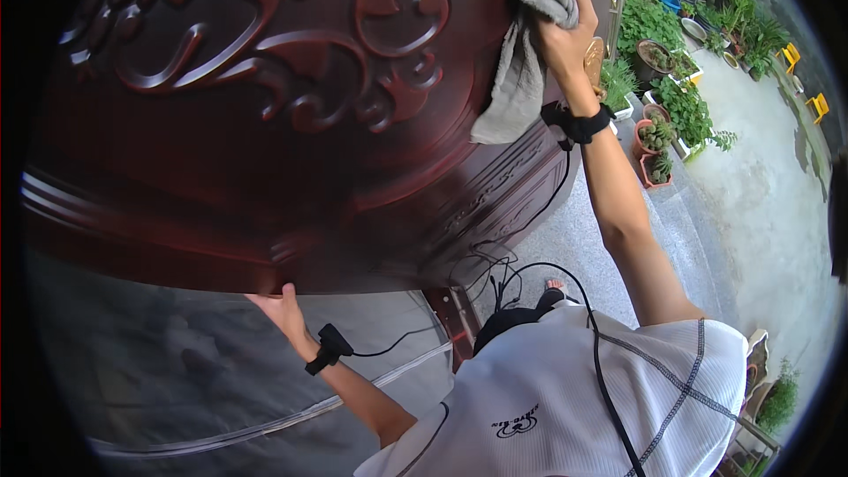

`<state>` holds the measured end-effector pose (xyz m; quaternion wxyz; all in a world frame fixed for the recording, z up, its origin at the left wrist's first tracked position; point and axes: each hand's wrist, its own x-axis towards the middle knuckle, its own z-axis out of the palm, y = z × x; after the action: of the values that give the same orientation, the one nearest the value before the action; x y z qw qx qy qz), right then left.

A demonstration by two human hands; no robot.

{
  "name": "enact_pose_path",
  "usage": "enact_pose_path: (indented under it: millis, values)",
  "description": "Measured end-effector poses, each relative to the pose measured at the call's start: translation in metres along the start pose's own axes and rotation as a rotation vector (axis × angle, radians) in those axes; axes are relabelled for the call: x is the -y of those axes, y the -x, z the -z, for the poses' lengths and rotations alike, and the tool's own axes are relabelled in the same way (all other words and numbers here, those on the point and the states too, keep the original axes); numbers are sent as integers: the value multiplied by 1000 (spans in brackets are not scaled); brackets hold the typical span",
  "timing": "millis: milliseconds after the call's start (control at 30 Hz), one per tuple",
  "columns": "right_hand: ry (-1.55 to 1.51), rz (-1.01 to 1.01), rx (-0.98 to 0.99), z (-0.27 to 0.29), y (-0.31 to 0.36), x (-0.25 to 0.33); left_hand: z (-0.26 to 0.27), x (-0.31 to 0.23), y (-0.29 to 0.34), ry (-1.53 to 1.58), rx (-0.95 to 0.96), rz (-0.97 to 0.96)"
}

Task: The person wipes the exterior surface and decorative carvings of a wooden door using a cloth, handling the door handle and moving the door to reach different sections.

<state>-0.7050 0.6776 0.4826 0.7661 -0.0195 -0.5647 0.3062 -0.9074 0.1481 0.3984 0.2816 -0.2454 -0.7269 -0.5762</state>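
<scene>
A dark red carved wooden door point(203, 141) with glossy raised scrollwork fills the upper left. High at the door's far right part, my right hand point(570, 31) is closed around a grey cloth point(521, 88). The cloth is bunched under the fingers, and its loose end hangs over the door's surface. My left hand point(281, 307) grips the door's edge nearer to me, lower left. Its thumb shows on the edge, while most of the fingers are hidden. Beside my right wrist is a gold-coloured door fitting point(594, 57), partly covered by the arm.
Black cables point(503, 278) run from bands on both wrists and loop in front of my shirt. Potted plants point(655, 137) line the step at right, beside a concrete yard point(751, 185) with yellow chairs point(817, 108). A dark sheet-like surface point(203, 371) lies at lower left.
</scene>
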Motion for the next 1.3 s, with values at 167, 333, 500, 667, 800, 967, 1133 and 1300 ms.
enact_pose_path:
  millis: [167,333,500,667,800,967,1133,1300]
  values:
    - [-83,34,360,-22,85,42,-30,0,-2,269,155,151]
    - [-372,205,803,-77,218,97,-26,3,4,211,61,118]
    - [-485,79,936,-65,239,99,-26,2,1,97,-18,88]
    - [33,298,577,-11,102,70,-36,-6,-4,39,-14,121]
    - [238,53,-93,-9,14,21,-32,-11,-4,65,-26,85]
    - [160,13,-79,-50,40,29,-27,-18,0,112,37,163]
    - [43,135,477,-84,159,101,-28,-12,-4,121,69,160]
    - [-229,130,1067,-98,214,123,-31,-31,-2,-46,-13,172]
